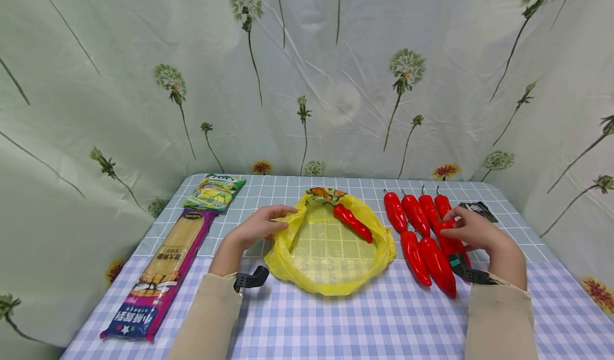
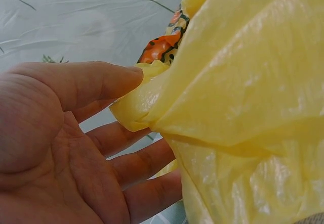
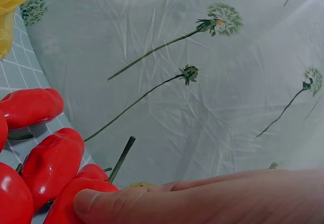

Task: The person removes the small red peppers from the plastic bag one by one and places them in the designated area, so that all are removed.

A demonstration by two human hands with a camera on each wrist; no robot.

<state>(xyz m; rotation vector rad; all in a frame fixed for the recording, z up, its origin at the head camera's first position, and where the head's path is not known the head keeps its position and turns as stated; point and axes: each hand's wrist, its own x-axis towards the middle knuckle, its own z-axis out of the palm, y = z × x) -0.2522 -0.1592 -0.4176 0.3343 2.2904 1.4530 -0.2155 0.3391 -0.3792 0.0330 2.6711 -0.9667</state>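
Two hands: left hand (image 1: pixel 259 226) pinching yellow bag (image 1: pixel 331 242) rim, right hand (image 1: pixel 472 229) on red peppers (image 1: pixel 427 237).

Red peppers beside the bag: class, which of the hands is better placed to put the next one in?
Probably the right hand: it already grips a red pepper in the pile. The left hand pinches the yellow bag rim.

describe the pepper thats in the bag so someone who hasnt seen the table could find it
In the middle of the checked table lies an open yellow bag, its left rim pinched by the left hand. Inside, near the back right edge, lies one red pepper. It is the only pepper in the bag; the others lie on the cloth under the right hand.
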